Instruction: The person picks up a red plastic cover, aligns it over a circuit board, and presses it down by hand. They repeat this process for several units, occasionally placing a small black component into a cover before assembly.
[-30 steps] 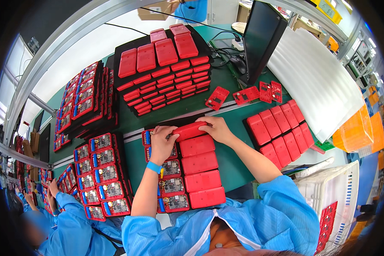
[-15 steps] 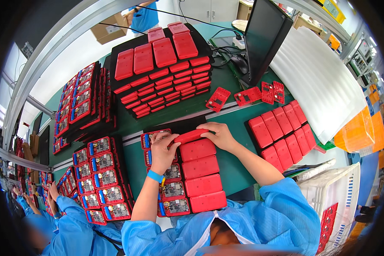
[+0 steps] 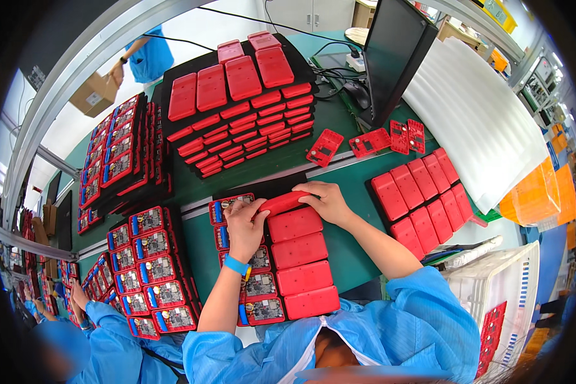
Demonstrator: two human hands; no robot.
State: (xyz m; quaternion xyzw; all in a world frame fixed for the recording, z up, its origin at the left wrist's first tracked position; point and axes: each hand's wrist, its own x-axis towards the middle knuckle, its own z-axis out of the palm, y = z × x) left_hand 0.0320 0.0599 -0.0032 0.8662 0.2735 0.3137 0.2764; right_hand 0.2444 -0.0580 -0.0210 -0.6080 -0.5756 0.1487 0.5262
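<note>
The red case loses both ends behind the left hand and right hand, and I can't see its underside. The left wrist hides part of the boards below, whose tiny parts I can't make out. A neighbour's head is blurred; the monitor and a far person are cut off at the top.

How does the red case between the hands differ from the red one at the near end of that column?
Contact: the held case has the left hand and right hand at its ends; the near-end case is untouched.
Pose: the held case appears tipped, showing a narrow face; the near-end case lies flat, broad face up.
Shared: both are red and elongated.
</note>
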